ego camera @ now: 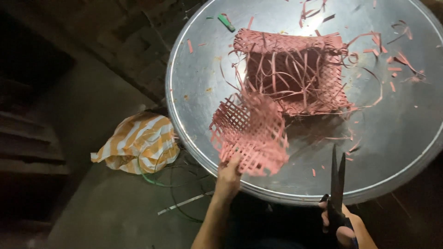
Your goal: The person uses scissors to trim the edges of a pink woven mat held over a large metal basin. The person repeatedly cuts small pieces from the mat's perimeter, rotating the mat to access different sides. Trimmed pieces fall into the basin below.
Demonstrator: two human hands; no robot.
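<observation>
R hand (pixel 340 227) sat lowest in frame, fingers through the handles of black scissors (pixel 337 184), closed round them. Blades pointed up and away from the grip, nearly together, tips over the tray (pixel 406 152) rim, cutting nothing, clear of the weave.

L hand (pixel 228 177) was to the left of that & a bit farther out, fingers pinched shut on the near edge of a pink woven mat (pixel 249 133). Mat was lifted off the tray, tilted, blurred, w/ loose strip ends sticking out past the grip on its far side.

Just beyond the mat, touching or nearly so (can't tell), sat a pink woven basket (pixel 295 69) on the round metal tray, open side toward cam, unwoven strips curling out of it. Pink offcuts (pixel 397 60) lay scattered right of & beyond the basket. A small green piece (pixel 226 22) lay at the far left of the tray, well apart from both hands.

Off the tray, left of the L hand, an orange & white striped bag (pixel 136 143) lay on the dark floor, w/ thin green wire (pixel 157 182) looped beside it.
</observation>
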